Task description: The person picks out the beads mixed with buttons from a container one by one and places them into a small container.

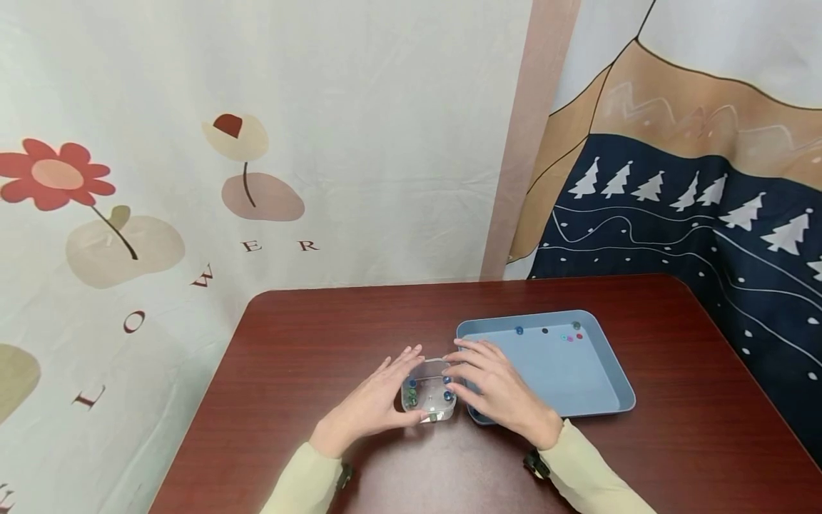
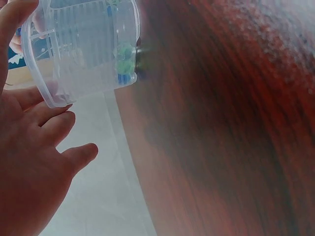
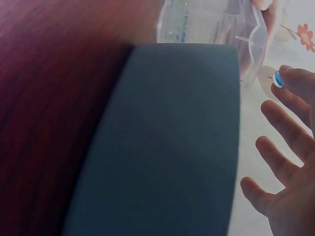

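A small clear plastic box (image 1: 432, 408) stands on the table, left of the blue tray, with several green and blue marbles (image 1: 412, 394) inside. My left hand (image 1: 375, 403) holds the box from its left side, thumb at the near side and fingers at the far side. In the left wrist view the box (image 2: 83, 54) sits between that thumb and the fingers. Over the box's right edge is my right hand (image 1: 491, 385). Its thumb and a fingertip pinch a blue and white marble (image 3: 278, 79), while the other fingers are spread.
The blue-grey tray (image 1: 565, 371) lies right of the box, its near left corner under my right hand. Along its far side are a blue marble (image 1: 519, 330), a dark round piece (image 1: 545, 330), a greyish marble (image 1: 576, 325) and small pink, red and teal pieces (image 1: 569, 338).
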